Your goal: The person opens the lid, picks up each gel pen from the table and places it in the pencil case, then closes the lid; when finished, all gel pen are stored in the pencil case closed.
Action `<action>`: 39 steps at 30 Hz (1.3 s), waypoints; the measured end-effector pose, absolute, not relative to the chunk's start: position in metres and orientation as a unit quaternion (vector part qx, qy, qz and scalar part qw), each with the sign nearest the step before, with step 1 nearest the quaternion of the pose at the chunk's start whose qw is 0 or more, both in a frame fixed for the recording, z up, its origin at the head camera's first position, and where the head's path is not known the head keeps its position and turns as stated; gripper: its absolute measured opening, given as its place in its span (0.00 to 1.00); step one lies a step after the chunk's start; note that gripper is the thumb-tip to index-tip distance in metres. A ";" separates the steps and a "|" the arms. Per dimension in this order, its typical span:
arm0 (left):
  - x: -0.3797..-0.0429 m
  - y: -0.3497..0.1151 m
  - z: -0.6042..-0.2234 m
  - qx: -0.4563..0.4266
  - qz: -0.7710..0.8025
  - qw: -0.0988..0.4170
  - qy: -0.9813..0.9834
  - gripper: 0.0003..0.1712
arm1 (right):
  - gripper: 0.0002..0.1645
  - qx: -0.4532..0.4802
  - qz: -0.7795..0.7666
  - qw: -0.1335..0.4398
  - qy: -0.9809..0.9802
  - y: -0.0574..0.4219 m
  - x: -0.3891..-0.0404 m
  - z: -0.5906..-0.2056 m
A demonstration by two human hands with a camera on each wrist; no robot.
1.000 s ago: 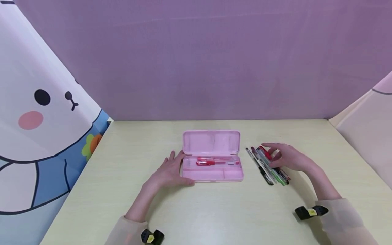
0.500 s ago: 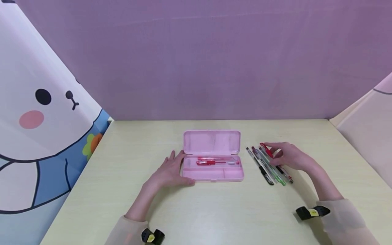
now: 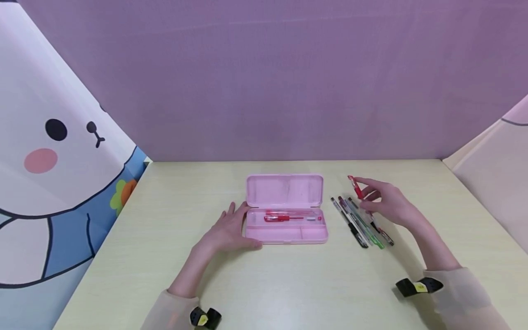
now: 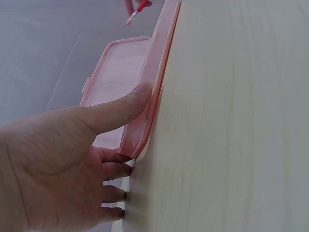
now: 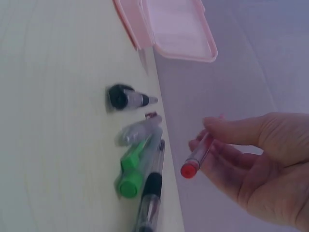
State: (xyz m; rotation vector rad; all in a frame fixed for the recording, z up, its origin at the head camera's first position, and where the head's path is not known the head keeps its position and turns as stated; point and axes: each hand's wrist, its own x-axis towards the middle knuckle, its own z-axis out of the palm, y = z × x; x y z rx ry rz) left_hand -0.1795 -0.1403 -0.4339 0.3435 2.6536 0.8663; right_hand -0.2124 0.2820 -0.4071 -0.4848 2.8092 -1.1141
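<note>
Nearest the wearer, well in front of the pink pencil case [image 3: 274,235], two pale sleeves [image 3: 459,289] reach in over the light wood-grain table [image 3: 297,284], each with a black wrist camera [image 3: 420,287] bearing a yellow label. The left hand [image 3: 231,233] is spread at the case's left end, its thumb lying along the near wall and its index finger touching the corner, the other fingers fanned out just beside it. The case lies open, lid tilted back on its far side, with two clear-and-red pens [image 3: 277,219] lying lengthwise in its back compartment. Just right of the case, a slanting cluster of loose pens includes a black-capped pen [image 3: 357,236] closest to it, then a green pen [image 3: 378,243], then a black-grip pen [image 3: 386,237] on the outer edge. Above that cluster, to the case's right, the right hand [image 3: 387,201] pinches a red gel pen [image 3: 356,188] between thumb and fingers, clear of the table. Well beyond the case hangs a purple backdrop [image 3: 288,91]; a cartoon-animal cloth [image 3: 66,192] stands far to its left.
</note>
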 end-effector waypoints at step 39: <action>-0.182 -0.141 -0.437 0.126 0.300 0.168 0.931 0.63 | 0.39 -0.306 -0.385 -0.043 0.870 0.143 -0.227 -0.407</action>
